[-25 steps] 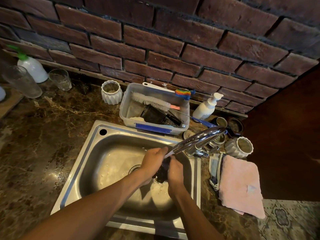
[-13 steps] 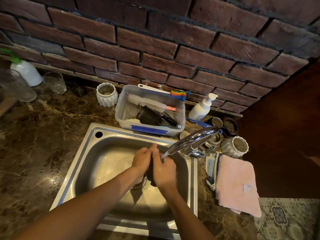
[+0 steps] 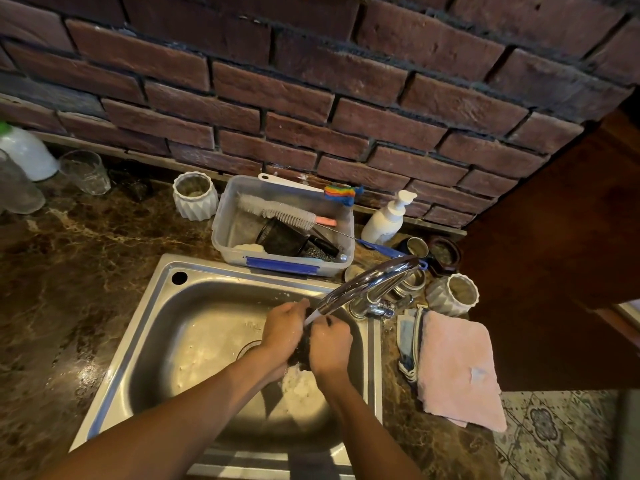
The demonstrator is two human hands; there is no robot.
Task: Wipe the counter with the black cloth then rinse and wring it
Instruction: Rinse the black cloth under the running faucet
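Both my hands hold the black cloth [image 3: 304, 351] bunched up over the steel sink [image 3: 162, 327], right under the spout of the chrome tap [image 3: 367, 282]. My left hand [image 3: 282, 332] grips its left side and my right hand [image 3: 330, 344] grips its right side. Only a dark strip of cloth shows between the hands. White foamy water [image 3: 299, 389] lies on the sink floor below them. The brown marble counter [image 3: 69, 271] runs around the sink.
A clear tub [image 3: 242, 216] with brushes stands behind the sink. A white soap pump [image 3: 389, 218], small jars and a white ribbed pot [image 3: 452, 294] crowd the tap's right. A pink towel [image 3: 457, 368] lies right of the sink. Glasses [image 3: 85, 171] stand far left.
My hands have stayed under the tap, shifting and kneading the black cloth between them. More foamy water has gathered beneath them in the sink.
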